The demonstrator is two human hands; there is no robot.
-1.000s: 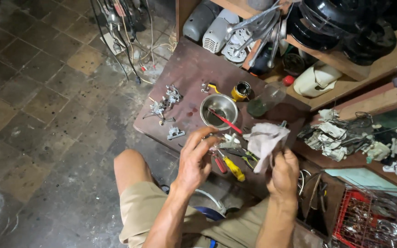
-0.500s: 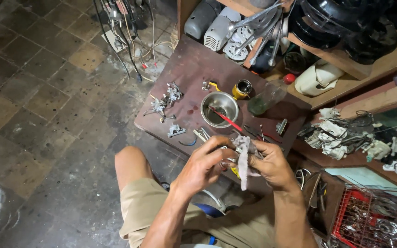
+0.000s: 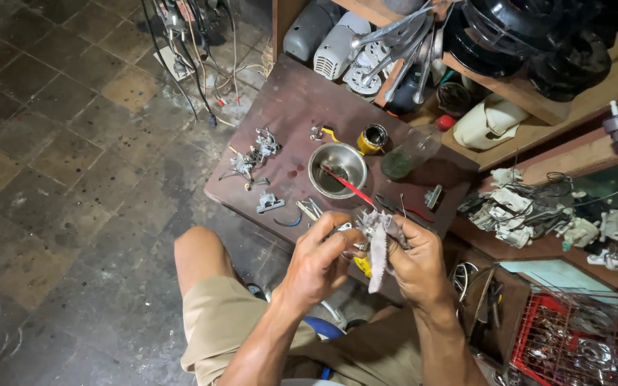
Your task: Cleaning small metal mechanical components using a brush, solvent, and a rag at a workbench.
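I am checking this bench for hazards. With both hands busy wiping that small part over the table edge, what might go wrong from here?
The small metal part, pinched in the left hand while the right hand rubs it with the grey rag, is held past the wooden table edge; it may slip and drop to the floor. The hanging rag might also snag the loose hand tools nearby.

Grimy tiled floor (image 3: 59, 164), cluttered wooden shelves (image 3: 538, 100)
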